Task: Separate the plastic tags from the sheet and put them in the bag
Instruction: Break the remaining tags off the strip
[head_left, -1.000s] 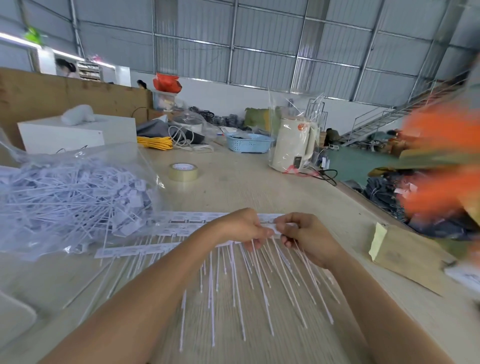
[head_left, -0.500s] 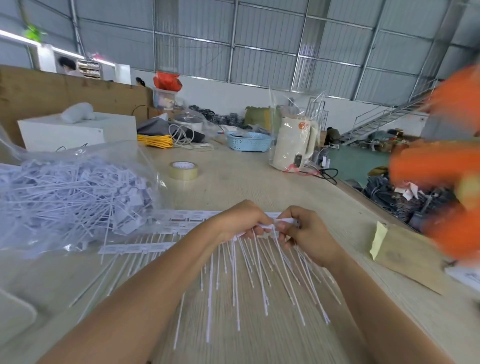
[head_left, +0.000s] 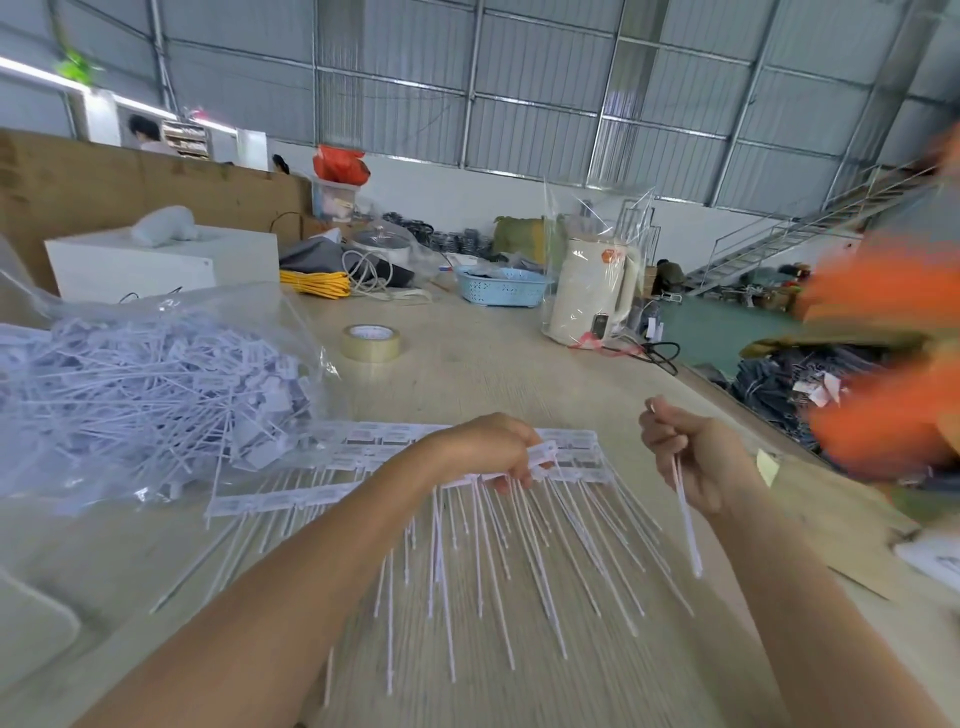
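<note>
My right hand (head_left: 693, 460), which a second ago pinched the sheet's top edge right beside my left hand (head_left: 491, 449), now sits well apart to the right and raised, gripping a single separated tag (head_left: 684, 512) whose thin tail hangs below the fist. The sheet (head_left: 569, 460) is now held by my left hand alone.

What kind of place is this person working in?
Probably a garment factory or warehouse floor: a corrugated metal roof, a long worktable with a bag of plastic tags, and piled denim beyond it.
</note>
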